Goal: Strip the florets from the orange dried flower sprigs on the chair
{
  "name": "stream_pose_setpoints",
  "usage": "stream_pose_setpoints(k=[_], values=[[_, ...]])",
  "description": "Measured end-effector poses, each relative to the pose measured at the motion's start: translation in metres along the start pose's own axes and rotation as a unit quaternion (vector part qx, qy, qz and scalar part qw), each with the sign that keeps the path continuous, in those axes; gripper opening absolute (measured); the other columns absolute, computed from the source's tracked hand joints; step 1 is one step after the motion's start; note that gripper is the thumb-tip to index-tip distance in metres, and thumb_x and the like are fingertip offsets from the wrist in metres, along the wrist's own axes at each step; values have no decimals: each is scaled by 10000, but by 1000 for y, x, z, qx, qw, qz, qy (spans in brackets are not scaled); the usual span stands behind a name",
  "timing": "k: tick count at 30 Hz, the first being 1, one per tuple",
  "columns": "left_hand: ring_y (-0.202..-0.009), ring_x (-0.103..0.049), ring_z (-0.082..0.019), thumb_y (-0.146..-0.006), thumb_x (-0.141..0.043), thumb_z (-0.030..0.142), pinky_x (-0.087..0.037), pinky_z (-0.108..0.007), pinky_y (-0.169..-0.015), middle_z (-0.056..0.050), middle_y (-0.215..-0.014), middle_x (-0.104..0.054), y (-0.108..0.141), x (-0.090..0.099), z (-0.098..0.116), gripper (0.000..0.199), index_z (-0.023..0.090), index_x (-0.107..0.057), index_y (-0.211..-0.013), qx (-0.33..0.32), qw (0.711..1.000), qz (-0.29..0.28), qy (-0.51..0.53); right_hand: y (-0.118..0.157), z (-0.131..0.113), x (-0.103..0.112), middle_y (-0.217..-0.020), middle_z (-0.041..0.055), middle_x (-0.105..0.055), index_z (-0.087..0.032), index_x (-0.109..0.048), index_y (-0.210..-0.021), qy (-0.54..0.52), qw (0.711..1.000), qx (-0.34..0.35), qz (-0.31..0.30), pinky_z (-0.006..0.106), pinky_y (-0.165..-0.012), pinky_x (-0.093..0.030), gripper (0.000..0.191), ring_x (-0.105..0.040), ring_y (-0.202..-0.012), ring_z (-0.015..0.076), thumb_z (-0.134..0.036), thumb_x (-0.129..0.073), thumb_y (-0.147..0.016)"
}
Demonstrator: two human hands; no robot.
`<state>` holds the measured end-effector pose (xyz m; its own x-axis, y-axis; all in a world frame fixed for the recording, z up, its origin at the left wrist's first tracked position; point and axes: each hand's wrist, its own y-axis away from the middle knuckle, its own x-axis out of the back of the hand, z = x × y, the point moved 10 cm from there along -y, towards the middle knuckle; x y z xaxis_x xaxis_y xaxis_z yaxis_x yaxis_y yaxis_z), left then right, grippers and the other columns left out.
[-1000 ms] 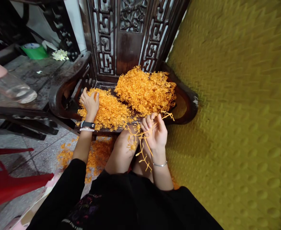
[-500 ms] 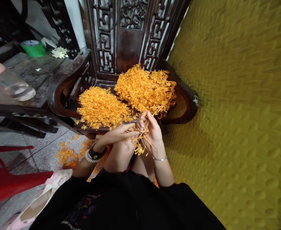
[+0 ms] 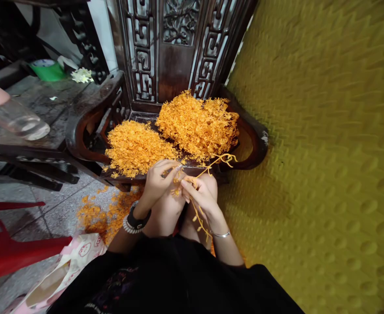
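Note:
My right hand (image 3: 205, 198) is closed around a branching orange flower sprig (image 3: 200, 218). Thin bare-looking stems of it poke out above the fingers toward the upper right and hang below the hand over my lap. Just to the left, my left hand (image 3: 161, 179) pinches with thumb and fingers at the sprig's blossom end, where small orange bits show between the hands. Beyond my knees, on a dark carved wooden chair (image 3: 175, 72), lie two heaps: a looser left heap of orange blossoms (image 3: 138, 146) and a taller right heap of orange sprigs (image 3: 198, 124).
Fallen orange bits (image 3: 103, 213) are scattered on the tiled floor at left. A side table (image 3: 61, 98) carries a clear bottle (image 3: 22, 117), green tape (image 3: 49, 70) and white flowers (image 3: 82, 75). A red stool (image 3: 22, 248) and a patterned bag (image 3: 80, 250) stand lower left. A textured yellow wall (image 3: 326, 131) rises right.
Both hands have come lower and the left wrist has turned, its fingers now pinching. The sprig has swung so its stems reach farther up right and farther down.

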<state>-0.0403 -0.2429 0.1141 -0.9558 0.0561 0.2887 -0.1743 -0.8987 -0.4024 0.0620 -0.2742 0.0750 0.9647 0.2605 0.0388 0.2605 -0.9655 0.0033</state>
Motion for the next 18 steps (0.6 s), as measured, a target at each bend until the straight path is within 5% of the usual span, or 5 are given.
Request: stream_pose_setpoints(k=[4, 8, 13, 15, 18], values=[[-977, -650, -193, -856, -551, 312, -326, -415, -1079, -48, -983, -732, 2, -1, -3, 203, 207, -724, -853, 19, 1000, -22, 1, 2, -6, 11, -610, -29, -567, -186, -607, -949, 153, 982, 24, 108, 228, -526, -416, 280, -510, -541, 108, -435, -572, -827], [-885, -661, -191, -849, -566, 329, -418, -382, -965, -50, -925, -738, 4, 5, -9, 212, 199, -731, -818, 46, 999, -14, 15, 5, -14, 14, -656, -11, -592, -201, -561, -1072, 273, 948, 42, 158, 271, -599, -465, 273, -560, -585, 144, -369, -524, -861], [-815, -652, -184, -837, -583, 330, -477, -322, -792, -54, -861, -724, 3, 10, -13, 204, 187, -725, -808, 34, 999, -9, 5, 9, -32, 9, -1270, 128, -537, -206, -493, -1233, 321, 913, 134, 211, 407, -962, -442, 382, -533, -1153, 239, -325, -514, -871], [-760, -635, -167, -843, -574, 319, -478, -300, -729, -51, -816, -709, 2, 12, -12, 207, 180, -719, -791, 20, 1000, -9, 8, 5, -27, 4, -1236, 113, -565, -207, -556, -1154, 286, 929, 140, 190, 406, -980, -430, 287, -529, -1154, 227, -291, -468, -894], [-721, -581, -159, -839, -587, 301, -449, -300, -706, -41, -730, -680, 1, 24, -5, 197, 179, -712, -748, -24, 998, 40, -42, -4, -10, -3, -861, 63, -654, -188, -617, -932, 175, 971, 85, 138, 340, -786, -497, 212, -614, -817, 180, -306, -442, -908]])
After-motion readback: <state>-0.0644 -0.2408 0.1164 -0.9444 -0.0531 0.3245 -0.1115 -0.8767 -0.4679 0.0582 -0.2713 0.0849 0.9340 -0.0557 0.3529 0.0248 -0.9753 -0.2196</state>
